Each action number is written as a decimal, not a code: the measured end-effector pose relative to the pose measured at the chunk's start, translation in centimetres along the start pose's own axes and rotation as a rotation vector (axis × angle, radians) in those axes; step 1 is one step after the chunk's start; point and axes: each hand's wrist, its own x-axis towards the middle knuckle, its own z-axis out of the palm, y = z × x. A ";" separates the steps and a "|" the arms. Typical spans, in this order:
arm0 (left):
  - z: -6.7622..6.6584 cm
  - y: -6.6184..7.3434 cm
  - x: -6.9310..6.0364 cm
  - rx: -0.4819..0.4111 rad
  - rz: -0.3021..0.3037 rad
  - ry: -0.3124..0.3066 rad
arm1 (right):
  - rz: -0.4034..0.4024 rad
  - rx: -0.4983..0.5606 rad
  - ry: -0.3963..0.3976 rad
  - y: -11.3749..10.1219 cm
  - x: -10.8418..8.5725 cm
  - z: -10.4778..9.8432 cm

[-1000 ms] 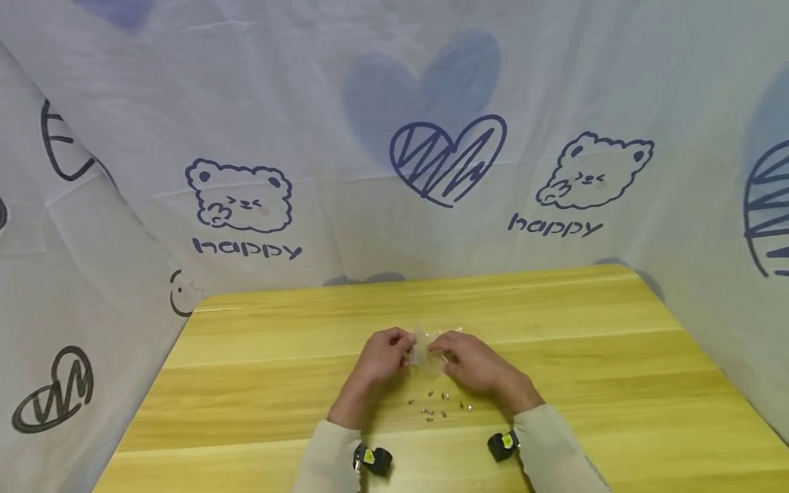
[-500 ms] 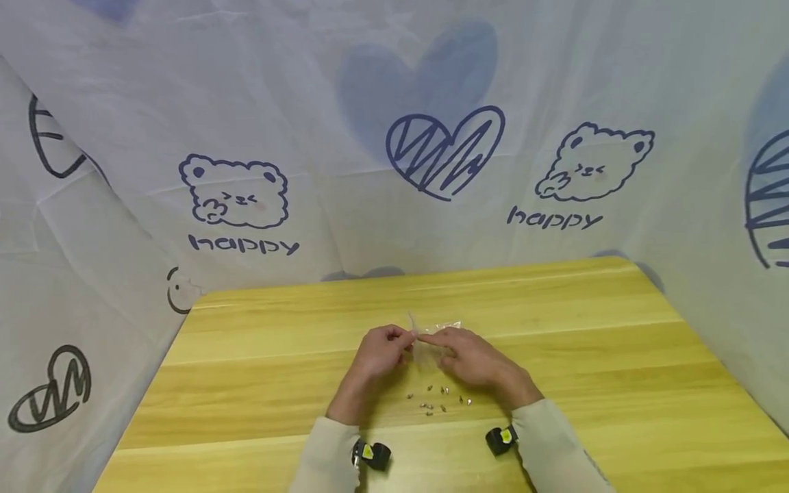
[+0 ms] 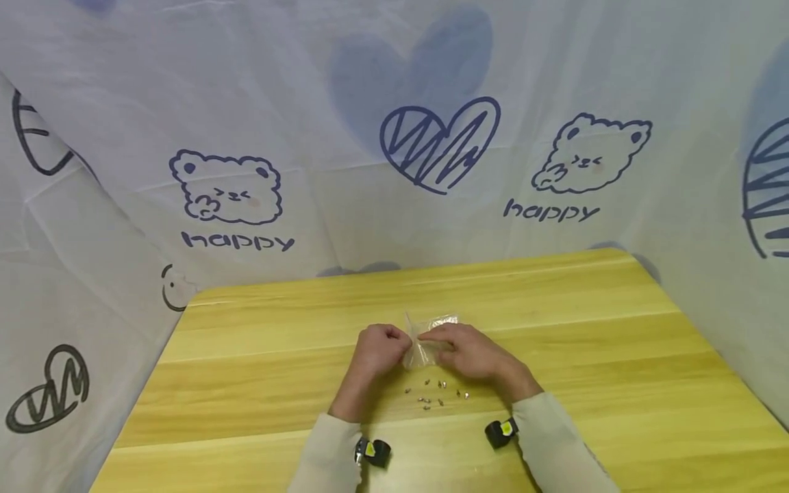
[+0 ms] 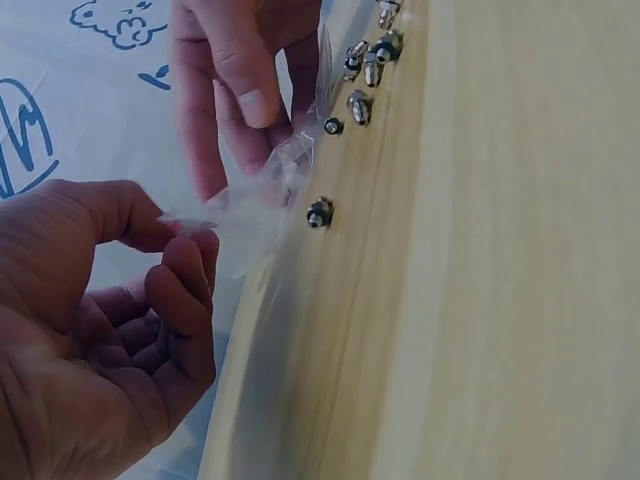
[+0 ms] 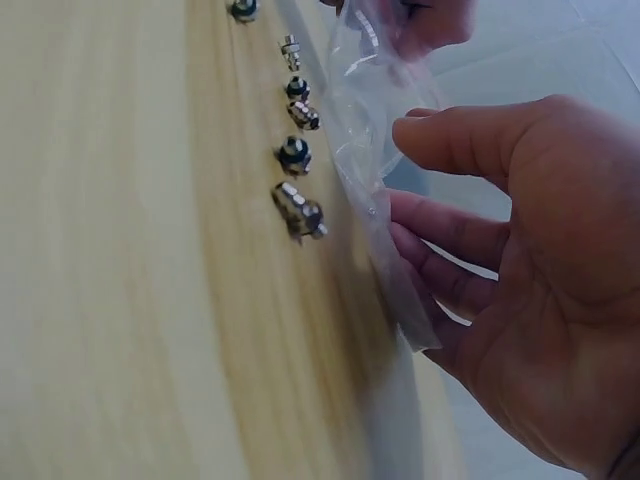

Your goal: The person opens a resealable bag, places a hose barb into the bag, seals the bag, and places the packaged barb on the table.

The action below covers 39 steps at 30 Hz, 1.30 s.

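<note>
the grip of the left hand [image 3: 381, 349] is clamping on the clear bag [image 3: 422, 352], with thumb and forefinger pinching its edge and the remaining fingers bending in toward the palm. the grip of the right hand [image 3: 474, 356] is standing apart: its thumb is pointing away from the fingers, and those fingers are touching the side of the bag without visibly pinching it. the bag is sitting between the two hands, near the middle of the surface [image 3: 277, 383]; whether its lower edge is resting there cannot be told.

change noted: half a second ago the right forefinger was meeting the left fingertips, or nearly so; now a narrow gap is showing between them, and more of the bag is spreading into view. assessment: the sides of the bag are probably being worked apart, though a parted mouth is not being confirmed by any view.

small metal fittings [image 5: 294, 155] are lying loose on the surface, on the person's side of the bag, and are keeping the same scatter. neither hand is touching them, so the handling is appearing confined to the bag. a patterned cloth [image 3: 333, 226] is hanging behind the surface.
</note>
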 end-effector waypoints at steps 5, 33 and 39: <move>0.1 0.1 -0.2 0.036 0.045 -0.012 | 0.071 0.130 0.035 -0.3 0.4 0.1; 1.2 1.0 -0.9 0.019 0.136 -0.179 | 0.201 0.406 0.074 -0.3 0.8 -0.4; 1.0 1.0 -0.8 0.048 0.183 -0.161 | 0.222 0.450 0.027 -0.2 0.8 -0.5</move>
